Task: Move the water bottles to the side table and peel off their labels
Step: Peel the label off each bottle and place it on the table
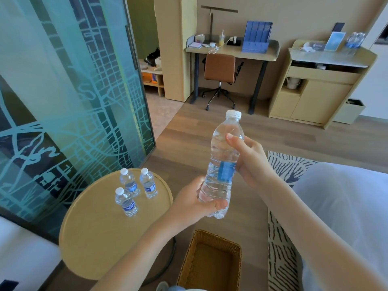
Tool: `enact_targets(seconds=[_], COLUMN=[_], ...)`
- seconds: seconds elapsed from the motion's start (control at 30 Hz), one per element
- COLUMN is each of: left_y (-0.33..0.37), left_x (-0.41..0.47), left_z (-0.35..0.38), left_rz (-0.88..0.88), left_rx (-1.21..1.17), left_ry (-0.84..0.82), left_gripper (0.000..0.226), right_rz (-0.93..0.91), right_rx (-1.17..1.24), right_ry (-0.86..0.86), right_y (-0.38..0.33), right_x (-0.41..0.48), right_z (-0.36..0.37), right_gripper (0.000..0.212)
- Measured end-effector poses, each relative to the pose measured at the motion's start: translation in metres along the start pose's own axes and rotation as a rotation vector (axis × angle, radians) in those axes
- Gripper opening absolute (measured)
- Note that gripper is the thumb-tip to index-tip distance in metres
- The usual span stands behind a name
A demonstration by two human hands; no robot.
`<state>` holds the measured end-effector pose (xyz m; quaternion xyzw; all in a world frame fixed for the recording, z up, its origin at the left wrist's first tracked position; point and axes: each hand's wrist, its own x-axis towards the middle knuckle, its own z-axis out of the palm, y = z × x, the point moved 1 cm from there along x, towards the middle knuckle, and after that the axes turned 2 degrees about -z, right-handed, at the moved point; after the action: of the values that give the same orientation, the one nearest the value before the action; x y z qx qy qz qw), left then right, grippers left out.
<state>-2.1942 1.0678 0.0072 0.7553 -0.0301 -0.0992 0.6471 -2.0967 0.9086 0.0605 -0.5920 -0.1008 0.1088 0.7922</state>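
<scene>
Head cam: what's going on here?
A person holds a water bottle upright in both hands over the floor. The left hand grips its base and the right hand holds its middle, beside the blue label, which is not yet peeled. Three smaller bottles stand labelled on the round side table. A wicker basket sits below.

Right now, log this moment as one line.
left hand: grips bottle base | right hand: holds its middle | label: on | side table: three bottles upright
</scene>
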Motion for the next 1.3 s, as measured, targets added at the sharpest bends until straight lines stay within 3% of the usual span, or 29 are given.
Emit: enact_targets(seconds=[0.2,0.37,0.57,0.6,0.7,0.9,1.3], left_y=[0.000,-0.004,-0.010,-0.012,-0.014,-0.013,-0.014], left_x=[0.000,-0.005,-0.015,-0.015,-0.016,-0.015,-0.007], left_z=[0.001,-0.004,-0.008,-0.010,-0.015,-0.020,-0.028], left_rz=[0.016,0.015,0.027,0.023,0.019,0.018,-0.004], left_rx=[-0.033,-0.055,-0.076,-0.076,-0.079,-0.073,-0.071], left_ry=[0.020,0.007,0.051,0.062,0.074,0.124,0.230], left_gripper=[0.049,0.036,0.024,0.025,0.026,0.026,0.027], right_rz=[0.022,0.013,0.082,0.060,-0.042,-0.204,-0.351], right_rx=[-0.085,-0.318,-0.455,-0.496,-0.630,-0.717,-0.771], right_ry=[-0.011,-0.129,-0.172,-0.177,-0.177,-0.023,0.014], right_y=[0.002,-0.005,0.002,0.006,0.010,0.015,0.021], right_x=[0.001,0.000,-0.012,-0.015,-0.022,-0.027,-0.038], right_z=[0.004,-0.002,-0.011,-0.012,-0.015,-0.013,-0.007], right_gripper=[0.043,0.045,0.068,0.064,0.010,0.029,0.017])
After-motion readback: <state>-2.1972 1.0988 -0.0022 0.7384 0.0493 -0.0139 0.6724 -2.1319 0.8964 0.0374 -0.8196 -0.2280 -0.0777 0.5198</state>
